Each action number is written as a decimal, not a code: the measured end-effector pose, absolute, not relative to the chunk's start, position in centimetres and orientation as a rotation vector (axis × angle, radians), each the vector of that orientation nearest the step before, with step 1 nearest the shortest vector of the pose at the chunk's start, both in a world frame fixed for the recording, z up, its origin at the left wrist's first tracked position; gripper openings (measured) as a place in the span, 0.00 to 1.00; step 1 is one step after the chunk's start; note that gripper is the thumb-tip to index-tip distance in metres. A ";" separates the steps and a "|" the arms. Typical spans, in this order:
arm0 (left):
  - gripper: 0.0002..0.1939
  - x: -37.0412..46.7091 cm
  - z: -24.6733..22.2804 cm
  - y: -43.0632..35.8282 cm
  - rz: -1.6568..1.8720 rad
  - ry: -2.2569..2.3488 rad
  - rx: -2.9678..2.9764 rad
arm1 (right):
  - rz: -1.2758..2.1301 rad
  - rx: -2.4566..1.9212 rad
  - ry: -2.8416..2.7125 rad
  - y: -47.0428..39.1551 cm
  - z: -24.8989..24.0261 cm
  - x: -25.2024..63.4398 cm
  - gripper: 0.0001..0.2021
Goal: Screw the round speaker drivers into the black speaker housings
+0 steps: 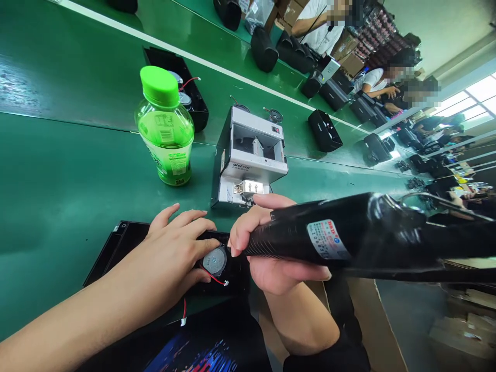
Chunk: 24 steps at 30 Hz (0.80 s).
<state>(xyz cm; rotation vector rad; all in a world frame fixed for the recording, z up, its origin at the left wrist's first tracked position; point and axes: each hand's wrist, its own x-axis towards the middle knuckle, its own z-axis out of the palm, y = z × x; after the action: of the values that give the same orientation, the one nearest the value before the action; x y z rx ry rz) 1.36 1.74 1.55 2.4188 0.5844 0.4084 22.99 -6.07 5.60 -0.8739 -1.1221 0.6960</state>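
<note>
My right hand (pixel 271 253) is wrapped around a black electric screwdriver (pixel 290 235) with a red-and-white label, held sideways. Its working end by my fingers points down at the black speaker case (pixel 127 243); the tip is hidden. My left hand (pixel 182 248) lies over that case with its fingers spread. Its index finger and thumb are beside a round silver-backed speaker (pixel 215 260), which has a red lead ending in a white plug. Another red wire with a white plug (pixel 183 321) hangs over the case's near edge.
Beyond the case stand a grey screw feeder (pixel 251 155) and a green-capped bottle (pixel 166 129). Another open black case (pixel 199 113) with speakers lies behind the bottle. A black box (pixel 324 130) is farther right. Co-workers (pixel 315 26) sit across the green bench (pixel 96 155).
</note>
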 end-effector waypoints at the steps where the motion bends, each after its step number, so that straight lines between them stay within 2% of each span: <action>1: 0.24 1.5 1.6 1.7 0.404 0.597 2.422 | 0.698 -0.884 -1.114 -6.0 5.6 22.9 0.40; 11: 0.24 2.2 1.8 1.6 0.269 0.654 2.508 | 0.712 -0.843 -1.160 -4.6 4.7 22.4 0.42; 16: 0.28 2.3 1.8 1.6 0.233 0.653 2.516 | 0.665 -0.847 -1.180 -4.7 4.1 22.6 0.37; 24: 0.24 1.5 1.0 1.4 0.398 0.594 2.426 | 0.668 -0.925 -1.129 -6.0 4.4 22.3 0.50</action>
<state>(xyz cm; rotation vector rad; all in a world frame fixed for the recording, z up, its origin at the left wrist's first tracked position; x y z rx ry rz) 1.52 1.43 0.96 2.4261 0.5937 0.3984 22.28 -6.04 4.37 -0.9255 -1.1292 0.6678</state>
